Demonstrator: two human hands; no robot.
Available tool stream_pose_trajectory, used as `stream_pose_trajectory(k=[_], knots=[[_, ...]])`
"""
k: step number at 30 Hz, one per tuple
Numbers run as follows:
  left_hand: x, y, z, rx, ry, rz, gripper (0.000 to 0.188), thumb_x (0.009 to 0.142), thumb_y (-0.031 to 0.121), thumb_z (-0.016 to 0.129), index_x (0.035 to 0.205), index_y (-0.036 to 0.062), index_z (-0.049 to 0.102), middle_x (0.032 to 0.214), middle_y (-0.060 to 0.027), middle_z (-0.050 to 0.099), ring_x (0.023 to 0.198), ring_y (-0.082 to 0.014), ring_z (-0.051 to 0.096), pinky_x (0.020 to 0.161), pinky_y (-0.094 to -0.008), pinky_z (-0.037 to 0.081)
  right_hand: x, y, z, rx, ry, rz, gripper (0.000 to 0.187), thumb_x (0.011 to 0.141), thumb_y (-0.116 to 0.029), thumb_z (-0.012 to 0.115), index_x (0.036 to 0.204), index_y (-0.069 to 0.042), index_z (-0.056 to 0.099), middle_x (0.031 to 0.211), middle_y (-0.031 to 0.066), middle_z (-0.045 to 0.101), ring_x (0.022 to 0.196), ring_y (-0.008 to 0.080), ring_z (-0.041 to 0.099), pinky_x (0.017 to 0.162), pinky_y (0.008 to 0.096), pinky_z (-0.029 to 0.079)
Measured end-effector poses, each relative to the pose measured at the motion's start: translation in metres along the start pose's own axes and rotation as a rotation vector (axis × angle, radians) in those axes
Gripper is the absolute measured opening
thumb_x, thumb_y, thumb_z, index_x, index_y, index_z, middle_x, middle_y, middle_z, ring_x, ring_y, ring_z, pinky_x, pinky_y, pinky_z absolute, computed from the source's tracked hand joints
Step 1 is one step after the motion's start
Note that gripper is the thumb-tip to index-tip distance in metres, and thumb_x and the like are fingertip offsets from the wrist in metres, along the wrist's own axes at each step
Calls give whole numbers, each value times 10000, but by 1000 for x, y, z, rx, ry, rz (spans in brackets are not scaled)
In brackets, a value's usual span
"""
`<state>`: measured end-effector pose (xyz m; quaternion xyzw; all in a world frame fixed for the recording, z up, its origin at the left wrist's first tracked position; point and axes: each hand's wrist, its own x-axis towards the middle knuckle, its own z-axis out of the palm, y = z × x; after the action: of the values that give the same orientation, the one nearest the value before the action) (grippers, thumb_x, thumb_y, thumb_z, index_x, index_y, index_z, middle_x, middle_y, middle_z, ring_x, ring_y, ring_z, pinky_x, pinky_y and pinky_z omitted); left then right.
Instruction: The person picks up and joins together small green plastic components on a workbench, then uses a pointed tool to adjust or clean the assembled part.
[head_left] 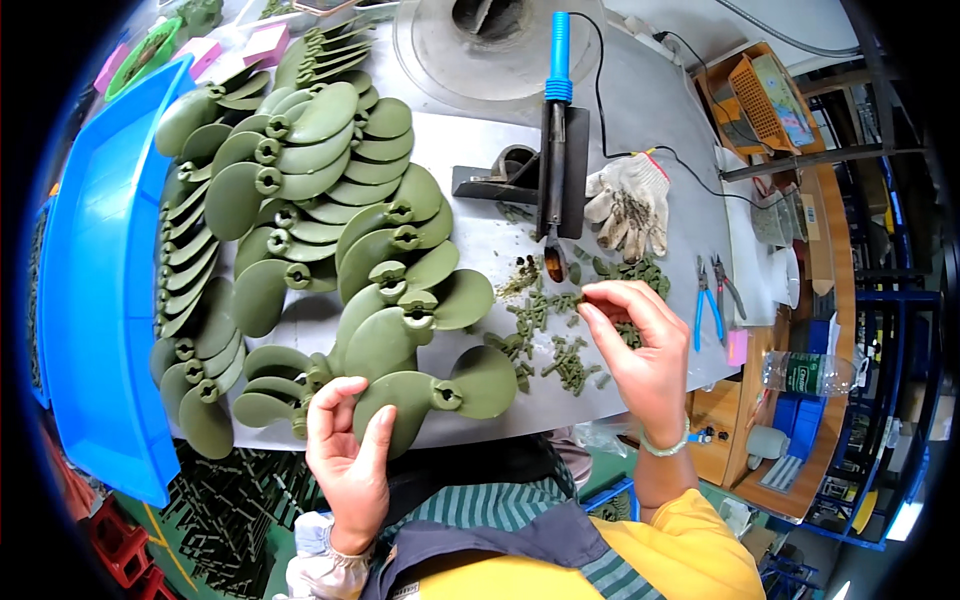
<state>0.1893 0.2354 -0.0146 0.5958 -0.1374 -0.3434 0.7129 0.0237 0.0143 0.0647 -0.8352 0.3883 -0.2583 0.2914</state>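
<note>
My left hand [350,445] grips one blade of an olive-green two-bladed propeller [470,388] near the table's front edge, thumb on the near side of the blade. The propeller's slotted hub faces up. To the right, my right hand [640,345] hovers over small green plastic offcuts [570,362], thumb and forefinger brought close together. Whatever lies between those fingertips is too small to make out. Stacked rows of similar propellers [320,155] cover the left half of the table.
A soldering iron [558,80] with a blue handle rests on a dark metal stand [500,180], its cord running right. Beside it lie a stained work glove [632,200] and blue-handled pliers [709,305]. A blue tray [105,290] stands along the left edge.
</note>
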Motion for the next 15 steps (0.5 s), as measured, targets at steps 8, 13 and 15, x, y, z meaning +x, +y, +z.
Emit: stream_pose_trajectory(k=[8, 13, 15], knots=[[5, -1, 16, -58, 39, -10, 414, 953, -104, 600, 1340, -27, 476, 1346, -149, 567, 1165, -172, 587, 1011, -293, 476, 26, 7, 14, -353, -12, -207, 163, 822, -18, 748, 974, -1, 691, 916, 107, 592, 868, 299, 593, 770, 402, 488], [6, -6, 18, -27, 38, 5, 416, 953, -107, 596, 1342, -28, 473, 1350, -152, 566, 1164, -176, 589, 1011, -294, 476, 35, 8, 18, -400, -64, -211, 142, 829, -30, 740, 960, -3, 692, 890, 112, 577, 854, 296, 585, 771, 406, 486], [7, -4, 20, -32, 34, -3, 418, 953, -109, 592, 1344, -29, 469, 1348, -151, 569, 1164, -176, 589, 1011, -293, 474, 37, 8, 19, -416, -86, -208, 137, 830, -34, 737, 956, -4, 693, 884, 113, 572, 852, 295, 582, 774, 408, 485]])
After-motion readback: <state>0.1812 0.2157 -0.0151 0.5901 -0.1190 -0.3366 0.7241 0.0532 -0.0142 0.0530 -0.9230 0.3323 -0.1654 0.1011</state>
